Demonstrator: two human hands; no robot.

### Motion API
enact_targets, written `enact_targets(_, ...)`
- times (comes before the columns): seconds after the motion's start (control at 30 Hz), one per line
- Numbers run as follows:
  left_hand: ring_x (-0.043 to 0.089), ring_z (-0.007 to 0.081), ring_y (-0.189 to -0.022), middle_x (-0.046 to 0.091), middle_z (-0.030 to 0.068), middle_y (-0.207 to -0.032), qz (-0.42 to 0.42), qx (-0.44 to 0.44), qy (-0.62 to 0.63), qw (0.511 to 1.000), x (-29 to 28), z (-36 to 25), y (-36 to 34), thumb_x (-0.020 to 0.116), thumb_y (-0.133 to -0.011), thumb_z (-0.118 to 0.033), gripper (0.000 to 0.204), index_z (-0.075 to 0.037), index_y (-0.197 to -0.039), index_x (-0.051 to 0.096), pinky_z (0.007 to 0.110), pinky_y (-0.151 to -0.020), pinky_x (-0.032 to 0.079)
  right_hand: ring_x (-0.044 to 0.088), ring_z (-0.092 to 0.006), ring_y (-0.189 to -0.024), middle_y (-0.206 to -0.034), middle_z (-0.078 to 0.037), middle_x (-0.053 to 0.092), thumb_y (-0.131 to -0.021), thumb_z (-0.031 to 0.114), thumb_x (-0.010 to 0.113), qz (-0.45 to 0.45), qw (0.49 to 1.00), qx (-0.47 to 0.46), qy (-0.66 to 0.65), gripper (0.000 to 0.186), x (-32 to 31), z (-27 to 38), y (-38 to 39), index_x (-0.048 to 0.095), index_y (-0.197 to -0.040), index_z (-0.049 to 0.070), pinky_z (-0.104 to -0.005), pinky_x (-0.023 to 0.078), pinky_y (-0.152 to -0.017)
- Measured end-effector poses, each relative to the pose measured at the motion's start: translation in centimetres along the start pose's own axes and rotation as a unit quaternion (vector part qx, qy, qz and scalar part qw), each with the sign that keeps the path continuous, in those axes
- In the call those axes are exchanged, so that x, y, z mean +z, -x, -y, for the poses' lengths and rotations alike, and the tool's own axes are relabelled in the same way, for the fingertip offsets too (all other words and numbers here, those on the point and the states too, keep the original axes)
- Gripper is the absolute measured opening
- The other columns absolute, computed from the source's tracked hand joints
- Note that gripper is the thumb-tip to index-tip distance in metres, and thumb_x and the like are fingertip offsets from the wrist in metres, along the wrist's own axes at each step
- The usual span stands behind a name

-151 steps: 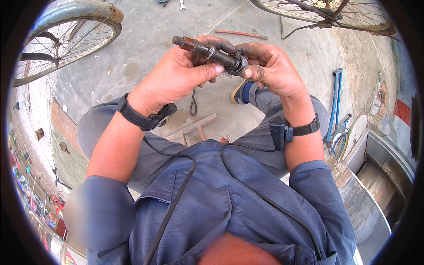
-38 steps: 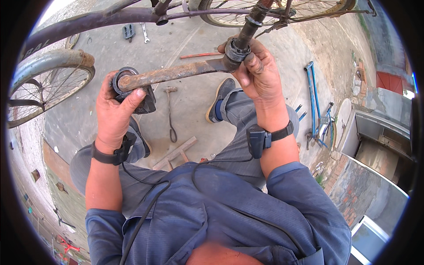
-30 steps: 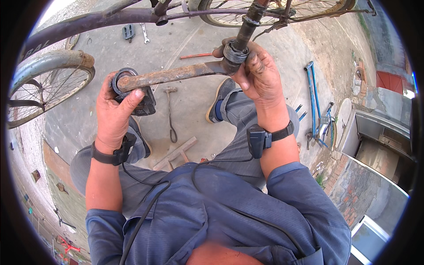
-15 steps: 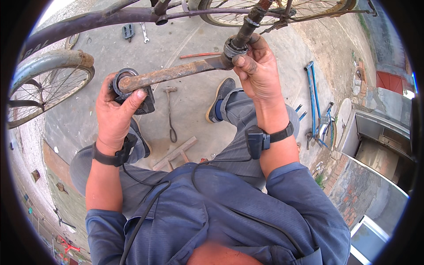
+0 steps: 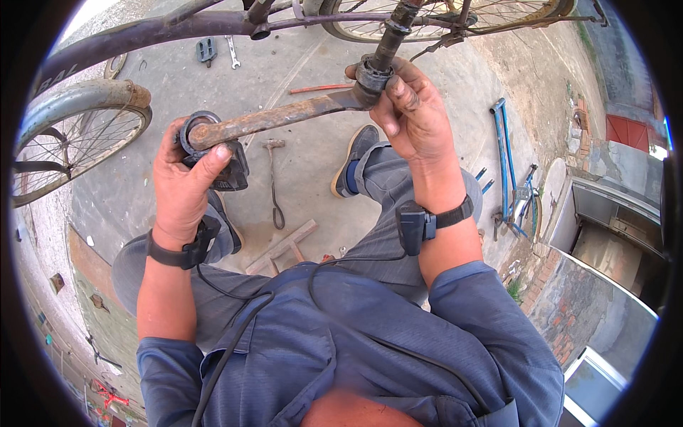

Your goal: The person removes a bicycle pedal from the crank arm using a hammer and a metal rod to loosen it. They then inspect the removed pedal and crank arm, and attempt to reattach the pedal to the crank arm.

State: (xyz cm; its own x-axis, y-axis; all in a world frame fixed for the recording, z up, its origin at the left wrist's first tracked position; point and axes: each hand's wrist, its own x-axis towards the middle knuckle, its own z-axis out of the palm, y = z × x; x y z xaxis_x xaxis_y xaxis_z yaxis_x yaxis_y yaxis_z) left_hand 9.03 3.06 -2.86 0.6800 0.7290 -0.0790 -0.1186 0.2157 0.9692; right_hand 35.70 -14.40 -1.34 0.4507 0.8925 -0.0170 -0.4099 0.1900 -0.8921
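Observation:
A rusty bicycle crank arm (image 5: 277,127) stretches between my hands, apart from the purple bicycle frame (image 5: 163,32). At its left end, my left hand (image 5: 181,178) grips a dark bearing cup (image 5: 201,122) around the crank's tip, above a black pedal (image 5: 233,171). My right hand (image 5: 420,114) has its fingers wrapped round a greasy bearing ring (image 5: 371,75) where the crank meets its dark axle (image 5: 390,46). The axle slants up toward the frame; its far end is cut off by the picture's top edge.
On the concrete lie a hammer (image 5: 274,181), a wrench (image 5: 233,53), a loose pedal (image 5: 206,51) and a red rod (image 5: 320,89). A bicycle wheel (image 5: 89,96) stands at the left. A blue bicycle frame (image 5: 504,156) lies at the right. A small wooden piece (image 5: 284,245) is between my feet.
My right hand's fingers have shifted round the bearing ring, with a fingertip now showing on its left side. The crank's right end and axle have moved slightly left.

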Motion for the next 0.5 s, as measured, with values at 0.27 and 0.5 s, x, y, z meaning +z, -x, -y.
enact_targets(0.27, 0.060, 0.0101, -0.094, 0.065, 0.0017, -0.103, -0.002, -0.020, 0.005, 1.000, 0.30, -0.62, 0.05, 0.081, -0.083, -0.009, 0.040, -0.002, -0.116, 0.061, 0.026, -0.086, 0.049, 0.049, -0.0055, -0.055, -0.117, -0.014, 0.070, -0.099, 0.032, 0.064, -0.012, 1.000, 0.027, 0.001, 0.048, 0.47, 0.01, -0.18, 0.060, -0.127, -0.006, -0.0182, 0.036, -0.047)
enact_targets(0.5, 0.059, 0.0100, -0.093, 0.064, 0.0009, -0.101, -0.011, -0.030, 0.000, 0.999, 0.32, -0.73, -0.08, 0.080, -0.084, -0.011, 0.038, -0.002, -0.115, 0.061, 0.026, -0.085, 0.048, 0.047, -0.0054, -0.054, -0.115, -0.014, 0.070, -0.098, 0.029, 0.064, -0.010, 0.999, 0.042, -0.021, 0.044, 0.66, -0.77, -0.31, 0.060, -0.127, -0.005, -0.0183, 0.037, -0.048)
